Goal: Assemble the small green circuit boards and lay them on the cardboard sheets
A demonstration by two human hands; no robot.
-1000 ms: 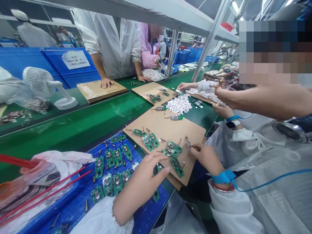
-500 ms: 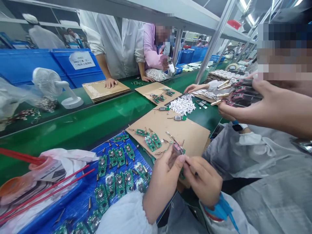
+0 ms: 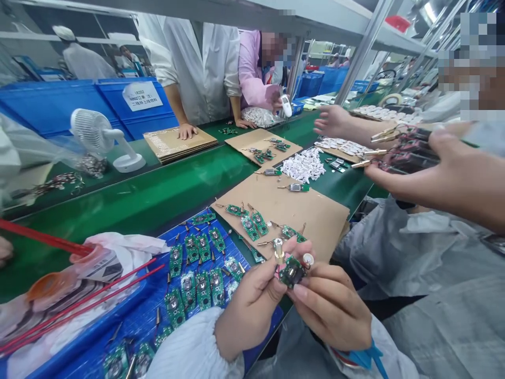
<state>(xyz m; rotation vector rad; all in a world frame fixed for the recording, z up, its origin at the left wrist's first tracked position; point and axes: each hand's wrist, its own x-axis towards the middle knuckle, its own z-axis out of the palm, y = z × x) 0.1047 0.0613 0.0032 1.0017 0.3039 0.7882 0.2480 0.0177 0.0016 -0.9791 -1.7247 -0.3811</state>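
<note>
Between my two hands is a small green circuit board (image 3: 292, 271), its component side facing me. A brass-coloured metal tip (image 3: 279, 251) stands up at its left, and a small pale round disc (image 3: 308, 259) shows at its right. My left hand (image 3: 246, 302) pinches the board from the left, some fingers hidden behind it. My right hand (image 3: 335, 305) has its fingers closed at the board's lower right edge. Just beyond my hands, several similar boards (image 3: 249, 227) with brass tips lie on a cardboard sheet (image 3: 319, 210).
A blue tray (image 3: 130, 310) at my left bears rows of boards (image 3: 203, 289). Red sticks (image 3: 98, 295) cross its edge. At right, a co-worker's hand (image 3: 442, 158) holds several boards. White plastic parts (image 3: 303, 166) lie piled ahead. A fan (image 3: 94, 137) stands across the green belt (image 3: 165, 184).
The board in my hands has turned, so its green face now shows. A co-worker's far hand has risen off the white parts at right. My view has shifted slightly.
</note>
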